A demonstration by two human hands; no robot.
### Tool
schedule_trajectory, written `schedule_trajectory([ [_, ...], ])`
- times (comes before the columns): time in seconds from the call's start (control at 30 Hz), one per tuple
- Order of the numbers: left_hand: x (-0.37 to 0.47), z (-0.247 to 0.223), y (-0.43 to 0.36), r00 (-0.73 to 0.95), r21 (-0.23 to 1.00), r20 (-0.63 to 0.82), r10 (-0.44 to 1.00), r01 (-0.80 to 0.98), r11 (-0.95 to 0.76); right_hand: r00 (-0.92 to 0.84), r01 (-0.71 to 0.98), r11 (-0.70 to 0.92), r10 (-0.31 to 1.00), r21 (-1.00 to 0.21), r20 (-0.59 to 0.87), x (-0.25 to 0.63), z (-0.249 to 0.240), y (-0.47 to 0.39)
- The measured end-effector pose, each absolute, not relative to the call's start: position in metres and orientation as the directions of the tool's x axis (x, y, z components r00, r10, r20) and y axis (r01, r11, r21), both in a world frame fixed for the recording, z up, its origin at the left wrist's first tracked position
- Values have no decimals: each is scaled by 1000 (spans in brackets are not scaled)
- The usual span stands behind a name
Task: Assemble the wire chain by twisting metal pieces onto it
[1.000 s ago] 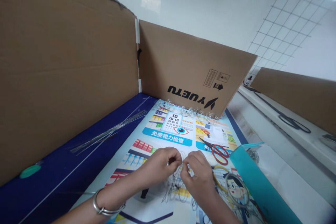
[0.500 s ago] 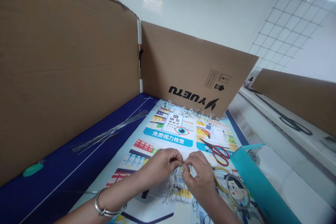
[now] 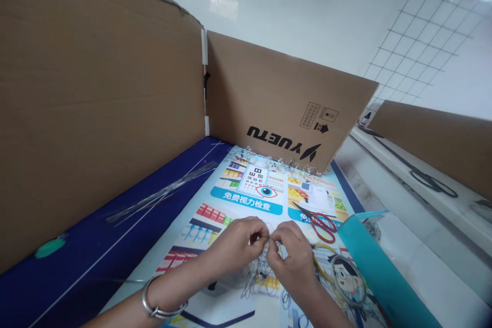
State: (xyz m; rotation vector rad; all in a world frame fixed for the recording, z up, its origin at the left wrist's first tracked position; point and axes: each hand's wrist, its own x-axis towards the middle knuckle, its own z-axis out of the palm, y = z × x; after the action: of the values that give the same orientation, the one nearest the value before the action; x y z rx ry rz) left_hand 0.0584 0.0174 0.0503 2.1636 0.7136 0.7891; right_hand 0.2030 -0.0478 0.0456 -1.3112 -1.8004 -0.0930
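My left hand (image 3: 246, 241) and my right hand (image 3: 291, 251) meet fingertip to fingertip above a printed poster (image 3: 226, 205). Both are pinched on thin wire, its ends hard to make out between the fingers. Below and between them hangs a loose tangle of thin wire (image 3: 257, 278) with loops reaching down over the poster. Red-handled scissors (image 3: 323, 226) lie open just beyond my right hand. Beside that hand are a yellow ring (image 3: 320, 262) and a clear round roll (image 3: 348, 281).
Cardboard panels (image 3: 277, 97) stand at the left and back. Small wire pieces (image 3: 280, 163) line the back panel's foot. Long straight wires (image 3: 161, 192) lie on the blue surface at left. A teal-edged box (image 3: 384, 271) stands at right, with wire inside.
My left hand's fingers have turned slightly, opening a gap between thumb and fingers behind the pinch. The hanging wire loops have shifted a little. My right hand has hardly moved.
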Motion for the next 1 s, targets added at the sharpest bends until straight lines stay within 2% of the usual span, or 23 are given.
schedule_trajectory([
  [0.37, 56, 47, 25, 708, 870, 252, 659, 132, -475, -78, 821, 411, 769, -397, 634, 207, 45, -48],
  [0.5, 56, 48, 25, 707, 882, 216, 674, 155, -445, -66, 818, 399, 781, -415, 621, 208, 45, -47],
  [0.73, 56, 54, 23, 679, 852, 179, 712, 255, -457, -60, 825, 391, 778, -407, 626, 208, 45, -47],
  [1.0, 58, 52, 17, 652, 742, 270, 709, 329, -584, -86, 840, 396, 773, -373, 628, 208, 45, -48],
])
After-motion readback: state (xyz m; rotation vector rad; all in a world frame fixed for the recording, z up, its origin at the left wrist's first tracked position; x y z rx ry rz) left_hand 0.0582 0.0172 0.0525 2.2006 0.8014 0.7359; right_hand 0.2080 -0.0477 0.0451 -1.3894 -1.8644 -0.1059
